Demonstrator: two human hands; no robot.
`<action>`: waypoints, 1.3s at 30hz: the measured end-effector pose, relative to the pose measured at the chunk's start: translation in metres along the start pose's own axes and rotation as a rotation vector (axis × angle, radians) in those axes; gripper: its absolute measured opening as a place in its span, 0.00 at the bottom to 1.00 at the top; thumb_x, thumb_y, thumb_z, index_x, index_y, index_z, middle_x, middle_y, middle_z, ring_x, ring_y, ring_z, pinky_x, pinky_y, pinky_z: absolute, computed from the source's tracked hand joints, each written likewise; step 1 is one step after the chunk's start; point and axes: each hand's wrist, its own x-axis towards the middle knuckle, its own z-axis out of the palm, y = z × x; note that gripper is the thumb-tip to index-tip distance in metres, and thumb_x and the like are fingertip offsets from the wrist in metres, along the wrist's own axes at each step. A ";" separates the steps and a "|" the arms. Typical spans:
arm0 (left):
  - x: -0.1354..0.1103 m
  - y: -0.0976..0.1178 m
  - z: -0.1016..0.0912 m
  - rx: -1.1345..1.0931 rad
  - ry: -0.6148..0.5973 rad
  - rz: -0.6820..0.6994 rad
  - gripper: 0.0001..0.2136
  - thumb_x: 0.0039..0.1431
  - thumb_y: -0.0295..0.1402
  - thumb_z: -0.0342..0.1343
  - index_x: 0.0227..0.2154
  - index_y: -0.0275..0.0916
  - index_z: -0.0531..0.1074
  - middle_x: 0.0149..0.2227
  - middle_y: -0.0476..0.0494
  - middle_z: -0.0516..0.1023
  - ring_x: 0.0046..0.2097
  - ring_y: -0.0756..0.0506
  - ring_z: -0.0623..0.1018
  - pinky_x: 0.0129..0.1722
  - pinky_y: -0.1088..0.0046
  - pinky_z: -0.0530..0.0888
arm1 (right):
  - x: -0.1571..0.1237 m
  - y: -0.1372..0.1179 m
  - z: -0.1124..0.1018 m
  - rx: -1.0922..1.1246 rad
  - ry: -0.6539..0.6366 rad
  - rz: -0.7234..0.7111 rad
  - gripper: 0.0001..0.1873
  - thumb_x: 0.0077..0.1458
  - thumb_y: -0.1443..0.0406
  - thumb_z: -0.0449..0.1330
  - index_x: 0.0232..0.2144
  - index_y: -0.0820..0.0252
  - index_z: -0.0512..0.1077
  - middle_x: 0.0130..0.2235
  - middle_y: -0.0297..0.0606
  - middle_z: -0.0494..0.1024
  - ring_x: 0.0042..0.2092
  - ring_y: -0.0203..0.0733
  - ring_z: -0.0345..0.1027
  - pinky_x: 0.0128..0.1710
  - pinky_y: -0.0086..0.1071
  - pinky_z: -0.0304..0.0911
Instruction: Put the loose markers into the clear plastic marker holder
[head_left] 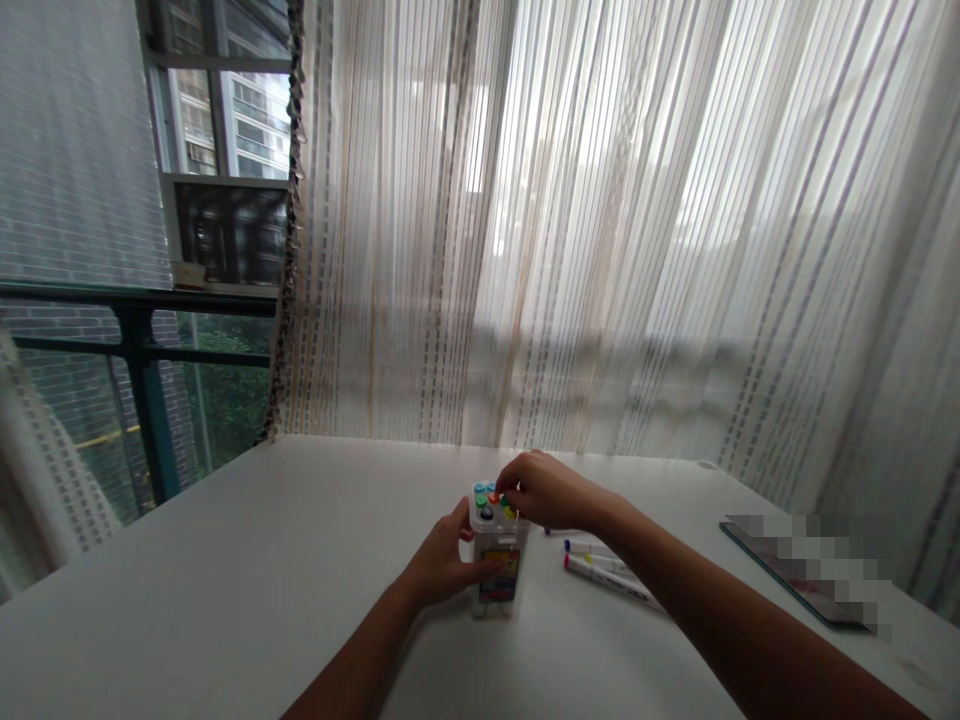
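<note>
We find the left grip (pixel 442 565) grasping a clear case (pixel 489 538), thumb across its front label and fingers around its left side. The right grip (pixel 546 490) is bent over the case's top, fingertips drawn together at the coloured marker caps (pixel 489 499); we cannot tell whether a cap is pinched. The case stands upright on the white bench (pixel 300 560), apparently resting on its base.

We judge tipping the chief hazard: the case is tall and narrow, and a sideways push from above could topple it should the left hold slacken. A cap could also come away from its marker if pulled alone.

Right of the case, near it, we note loose markers (pixel 611 583), partly hidden by the right forearm. Being slender, they could roll if that forearm brushes them. Farther right, well apart, lies a flat dark panel (pixel 776 578). Beyond the bench hangs a striped curtain (pixel 600 250); we see no hazard there.
</note>
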 end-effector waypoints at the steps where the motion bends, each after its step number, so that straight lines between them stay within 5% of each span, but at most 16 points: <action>1: 0.000 0.000 0.000 -0.002 0.001 0.000 0.24 0.46 0.41 0.63 0.45 0.39 0.65 0.43 0.43 0.76 0.42 0.42 0.74 0.40 0.68 0.69 | 0.000 -0.001 0.000 -0.005 0.005 0.001 0.13 0.46 0.72 0.54 0.30 0.63 0.78 0.29 0.41 0.78 0.29 0.37 0.66 0.31 0.27 0.56; 8: -0.001 0.000 0.001 -0.007 -0.006 0.004 0.25 0.45 0.41 0.63 0.46 0.39 0.64 0.43 0.43 0.76 0.43 0.42 0.74 0.41 0.68 0.69 | 0.000 -0.001 -0.004 0.037 -0.080 -0.013 0.11 0.48 0.69 0.55 0.29 0.66 0.78 0.24 0.39 0.76 0.23 0.31 0.56 0.25 0.26 0.51; 21: -0.001 0.001 0.000 0.011 0.001 -0.005 0.26 0.45 0.40 0.63 0.47 0.39 0.63 0.45 0.42 0.75 0.44 0.41 0.73 0.41 0.68 0.68 | 0.003 -0.011 0.000 -0.041 -0.016 0.119 0.10 0.47 0.65 0.57 0.27 0.65 0.77 0.27 0.41 0.77 0.26 0.34 0.62 0.25 0.27 0.50; 27: -0.001 0.002 0.000 0.012 0.000 0.003 0.26 0.45 0.41 0.62 0.47 0.39 0.64 0.44 0.43 0.76 0.43 0.41 0.74 0.41 0.68 0.68 | 0.002 -0.007 -0.003 0.089 0.027 0.123 0.07 0.46 0.67 0.59 0.27 0.64 0.76 0.25 0.37 0.75 0.26 0.33 0.63 0.25 0.26 0.52; 39: -0.001 0.003 -0.001 0.006 -0.006 -0.012 0.25 0.46 0.41 0.63 0.46 0.38 0.66 0.46 0.41 0.76 0.45 0.40 0.74 0.43 0.65 0.70 | -0.003 -0.006 -0.031 0.292 0.375 0.029 0.05 0.47 0.72 0.58 0.22 0.66 0.73 0.21 0.32 0.70 0.25 0.31 0.59 0.27 0.26 0.53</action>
